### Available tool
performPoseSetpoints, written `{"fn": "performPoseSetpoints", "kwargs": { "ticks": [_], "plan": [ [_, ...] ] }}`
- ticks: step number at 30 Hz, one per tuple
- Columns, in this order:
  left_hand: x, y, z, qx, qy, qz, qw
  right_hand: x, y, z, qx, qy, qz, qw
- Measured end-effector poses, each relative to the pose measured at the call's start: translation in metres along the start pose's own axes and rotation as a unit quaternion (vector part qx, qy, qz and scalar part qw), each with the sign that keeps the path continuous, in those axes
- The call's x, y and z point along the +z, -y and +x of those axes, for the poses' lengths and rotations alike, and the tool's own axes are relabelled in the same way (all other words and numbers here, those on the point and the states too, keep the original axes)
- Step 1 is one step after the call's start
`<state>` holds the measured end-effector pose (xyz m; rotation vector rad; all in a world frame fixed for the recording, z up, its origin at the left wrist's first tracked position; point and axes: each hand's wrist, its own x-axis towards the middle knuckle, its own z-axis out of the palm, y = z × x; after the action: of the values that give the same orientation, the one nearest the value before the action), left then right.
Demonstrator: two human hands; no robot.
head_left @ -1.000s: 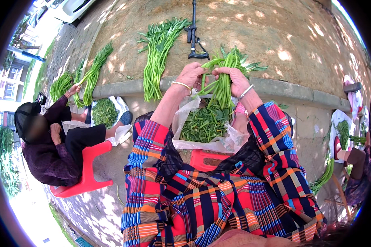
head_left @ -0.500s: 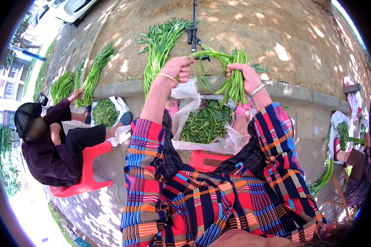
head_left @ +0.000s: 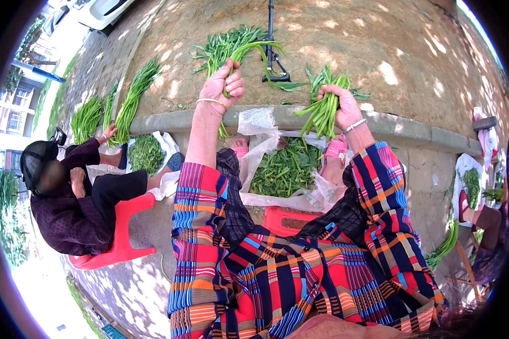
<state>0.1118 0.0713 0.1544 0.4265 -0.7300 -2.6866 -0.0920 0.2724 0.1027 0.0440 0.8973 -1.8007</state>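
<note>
Long-stemmed water spinach [head_left: 240,53] is gripped in my left hand [head_left: 218,87], with the leafy tips hanging toward the right. My right hand [head_left: 344,107] is closed round a thicker bunch of green stems [head_left: 321,116], cut ends pointing down. Beyond the left hand, and partly hidden by it, lies a larger heap of water spinach [head_left: 215,48] on the ground. Between my feet in pink sandals [head_left: 336,150], torn leaves and short pieces [head_left: 283,172] fill a white plastic sheet [head_left: 257,121]. More leafy greens [head_left: 356,93] lie behind the right hand.
A black pole stand [head_left: 270,56] rises just past the concrete kerb [head_left: 401,127]. At left, another person on a red chair [head_left: 131,214] touches a bunch of greens [head_left: 136,93]. A person at right sits near more stems [head_left: 444,248]. A red stool [head_left: 277,221] is below me.
My left hand has moved left and up, away from the right-hand bunch, with water spinach in it. My right hand stays nearly in place, still closed on its stems.
</note>
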Motion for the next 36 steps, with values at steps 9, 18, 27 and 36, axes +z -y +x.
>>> {"fn": "performPoseSetpoints", "kwargs": {
  "ticks": [9, 18, 27, 36],
  "plan": [
    [0.034, 0.089, 0.004, -0.048, -0.089, 0.247, 0.964, 0.010, -0.008, -0.003, -0.004, 0.039, 0.037, 0.999],
    [0.036, 0.103, 0.015, -0.013, -0.060, 0.322, 0.945, 0.013, -0.009, -0.005, -0.031, 0.082, 0.074, 0.993],
    [0.066, 0.094, 0.005, 0.012, -0.070, 0.365, 0.928, 0.023, -0.012, -0.013, -0.009, 0.100, 0.069, 0.993],
    [0.054, 0.095, 0.006, -0.052, -0.044, 0.403, 0.913, 0.016, -0.019, -0.009, 0.011, 0.114, 0.055, 0.992]
  ]
}}
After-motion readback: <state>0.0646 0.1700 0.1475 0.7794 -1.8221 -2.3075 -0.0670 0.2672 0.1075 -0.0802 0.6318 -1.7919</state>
